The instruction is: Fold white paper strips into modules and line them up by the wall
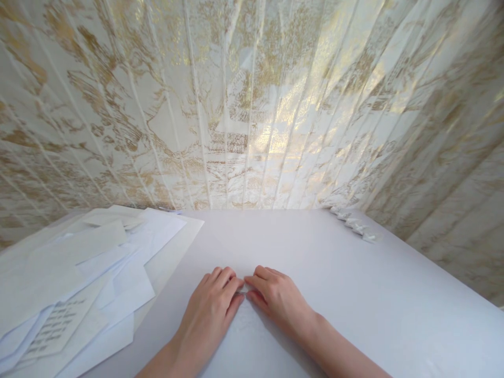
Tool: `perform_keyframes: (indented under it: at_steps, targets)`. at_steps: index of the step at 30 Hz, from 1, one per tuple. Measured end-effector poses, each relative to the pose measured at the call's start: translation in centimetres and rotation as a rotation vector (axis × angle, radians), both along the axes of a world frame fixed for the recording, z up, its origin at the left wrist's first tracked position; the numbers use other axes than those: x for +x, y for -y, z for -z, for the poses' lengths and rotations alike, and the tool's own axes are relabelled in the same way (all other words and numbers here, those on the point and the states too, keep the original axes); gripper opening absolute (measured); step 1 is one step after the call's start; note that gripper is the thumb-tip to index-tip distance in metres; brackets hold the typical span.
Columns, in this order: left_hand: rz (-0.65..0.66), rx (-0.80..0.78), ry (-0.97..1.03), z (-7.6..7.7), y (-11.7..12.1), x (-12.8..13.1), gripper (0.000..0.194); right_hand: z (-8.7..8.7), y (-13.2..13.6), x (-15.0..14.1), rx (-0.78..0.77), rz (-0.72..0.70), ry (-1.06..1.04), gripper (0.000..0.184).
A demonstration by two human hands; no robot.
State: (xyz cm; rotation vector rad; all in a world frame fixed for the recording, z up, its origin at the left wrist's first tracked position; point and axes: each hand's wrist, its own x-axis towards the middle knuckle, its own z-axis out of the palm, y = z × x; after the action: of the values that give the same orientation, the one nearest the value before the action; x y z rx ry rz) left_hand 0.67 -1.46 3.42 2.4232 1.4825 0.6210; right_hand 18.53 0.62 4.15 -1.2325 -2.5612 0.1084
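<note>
Near the front middle of the white table (315, 252), my left hand (214, 299) and my right hand (275, 294) meet with fingertips almost touching. Between them is a small piece of white paper (244, 289), pinched from both sides by thumbs and forefingers. Most of the paper is covered by the fingers, so its shape cannot be made out. Both hands rest close to the tabletop.
A loose heap of white paper sheets (106, 257) spreads over the table's left side, one sheet bearing lines of writing (57, 325). At the back right stand several small folded paper pieces (356, 227) in a row. A gold-patterned curtain (244, 105) hangs behind.
</note>
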Motion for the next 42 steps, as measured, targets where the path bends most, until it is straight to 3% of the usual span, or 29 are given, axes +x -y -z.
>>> perform_keyframes:
  at_steps: [3,8,16,20,26,35,38,42]
  targets:
    - [-0.002,-0.012,0.065,0.2,-0.3,0.0,0.016,0.4,0.1,-0.3,0.023,0.004,0.041,0.008]
    - [-0.064,-0.086,0.293,0.8,-0.5,0.2,0.027,0.8,0.4,-0.7,0.021,0.027,-0.009,0.016]
    - [-0.118,-0.319,0.626,-0.2,0.8,1.3,0.037,0.0,1.1,-0.3,-0.117,0.047,-0.417,0.026]
    - [-0.123,-0.379,0.671,-0.9,1.0,1.2,0.037,0.4,1.5,-0.6,-0.235,0.064,-0.648,0.027]
    - [-0.102,-0.364,0.719,-0.6,0.8,0.8,0.027,1.2,1.4,-0.7,-0.351,0.117,-0.862,0.023]
    - [-0.092,-0.351,0.775,-0.1,0.9,0.3,0.017,0.8,1.6,-0.3,-0.364,0.080,-0.893,0.013]
    - [-0.079,-0.336,0.748,0.1,1.1,0.4,0.028,1.2,1.4,-0.3,-0.344,0.111,-0.884,0.006]
    - [-0.113,-0.300,0.680,0.3,1.1,0.4,0.034,1.4,1.2,-0.2,-0.330,0.132,-0.830,0.018]
